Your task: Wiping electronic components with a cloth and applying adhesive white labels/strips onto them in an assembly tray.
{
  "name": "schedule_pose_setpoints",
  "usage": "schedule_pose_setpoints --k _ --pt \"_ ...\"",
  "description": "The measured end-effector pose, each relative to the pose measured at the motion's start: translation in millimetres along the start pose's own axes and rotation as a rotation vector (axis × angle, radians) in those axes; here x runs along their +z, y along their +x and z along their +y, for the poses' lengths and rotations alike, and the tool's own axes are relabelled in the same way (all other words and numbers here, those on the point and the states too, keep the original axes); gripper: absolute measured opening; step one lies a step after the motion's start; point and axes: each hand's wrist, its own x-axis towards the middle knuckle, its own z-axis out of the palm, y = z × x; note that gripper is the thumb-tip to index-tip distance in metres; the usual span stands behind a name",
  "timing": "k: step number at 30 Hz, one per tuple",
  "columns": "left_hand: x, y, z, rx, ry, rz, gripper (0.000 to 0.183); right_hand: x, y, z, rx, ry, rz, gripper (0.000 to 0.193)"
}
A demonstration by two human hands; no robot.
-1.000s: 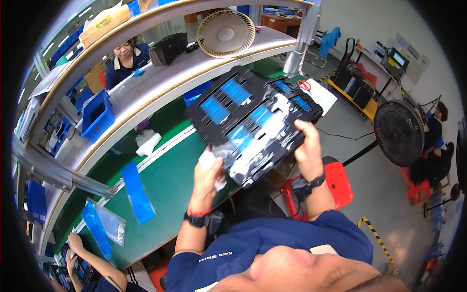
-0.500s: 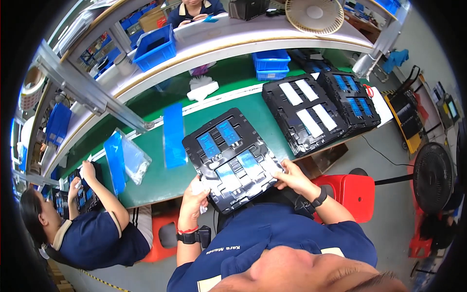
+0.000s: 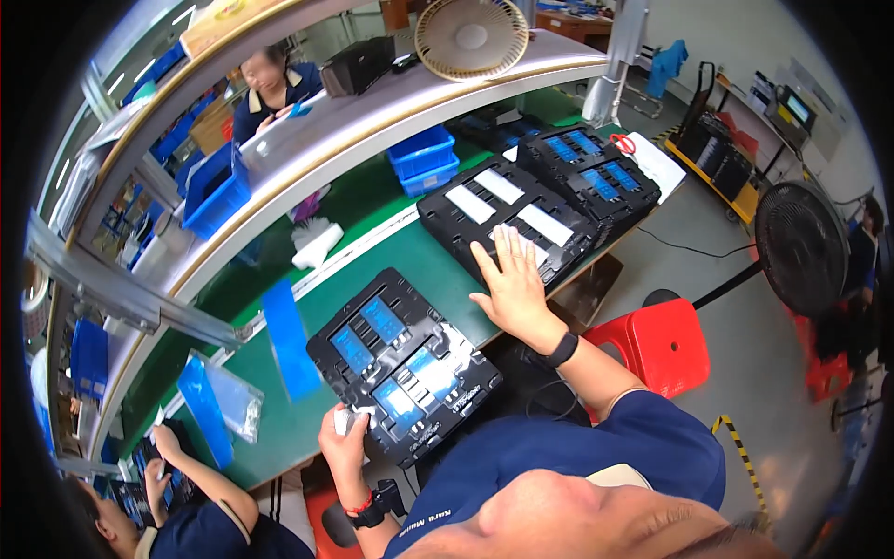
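Observation:
On the near edge of the green bench lies a black plastic tray point(image 3: 410, 326) with two pairs of blue rectangular pieces in its recesses; its near corner juts over the edge. My left hand point(image 3: 345, 449) is closed at the tray's left side, around a crumpled white wad point(image 3: 356, 422) that looks like cloth or tissue. Fingers spread, my right hand point(image 3: 518, 296) is stretched out to the right and holds nothing. Its fingertips overlap the near side of a stack of black trays point(image 3: 456, 238) whose top one carries white strips; whether they touch it I cannot tell.
A second tray stack point(image 3: 596, 154) with blue pieces stands beyond, near red-handled scissors point(image 3: 622, 143). Blue film point(image 3: 291, 340) and a clear bag point(image 3: 233, 401) lie left. A co-worker point(image 3: 200, 503) works at far left. A red stool point(image 3: 652, 349) stands right, near a black fan point(image 3: 803, 236).
My right hand has let go of the tray and moved right to the stack, fingers spread. The tray now rests lower on the bench edge. The whole view has swung to the right.

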Motion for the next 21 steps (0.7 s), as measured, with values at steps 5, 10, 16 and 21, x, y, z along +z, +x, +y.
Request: schedule_pose_setpoints --k 5,10,16,21 --pt "-4 5 -5 0.072 0.076 0.004 0.037 30 0 8 0.108 -0.132 -0.096 0.061" --pt "-5 5 3 0.042 0.059 -0.020 0.036 35 5 9 0.149 -0.170 -0.102 0.055" --pt "-5 8 4 0.054 0.096 -0.032 0.037 40 16 16 0.209 -0.191 -0.088 0.054" --pt "-20 9 3 -0.018 -0.104 -0.072 0.035 37 17 21 0.202 -0.196 -0.106 0.054"
